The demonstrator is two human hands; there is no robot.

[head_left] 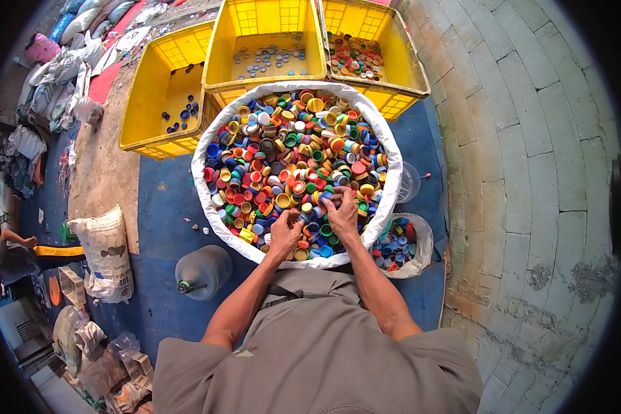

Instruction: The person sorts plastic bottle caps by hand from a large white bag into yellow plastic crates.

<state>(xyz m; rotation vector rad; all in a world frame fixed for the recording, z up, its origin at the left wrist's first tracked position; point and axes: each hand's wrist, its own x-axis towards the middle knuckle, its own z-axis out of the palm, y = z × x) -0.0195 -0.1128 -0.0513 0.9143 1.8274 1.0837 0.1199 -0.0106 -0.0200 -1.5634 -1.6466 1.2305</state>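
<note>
A large round container with a white cloth rim (202, 200) is heaped with plastic bottle caps (283, 172) of many colours. Both hands are over the near part of this heap. With curled fingers, my left hand (285, 234) is among the caps; what its fingertips hold, if anything, is hidden. To its right and slightly farther off, my right hand (343, 212) pinches a blue bottle cap (325, 198) between thumb and fingers. Close to my right forearm stands a white sack (424, 241) holding mostly blue and clear caps.
Three yellow crates stand beyond the container: the left crate (141, 103) with dark caps, the middle crate (262, 24) with pale blue ones, the right crate (393, 48) with red and mixed ones. A large plastic jug (203, 272) is at left. A brick wall (531, 172) runs along the right.
</note>
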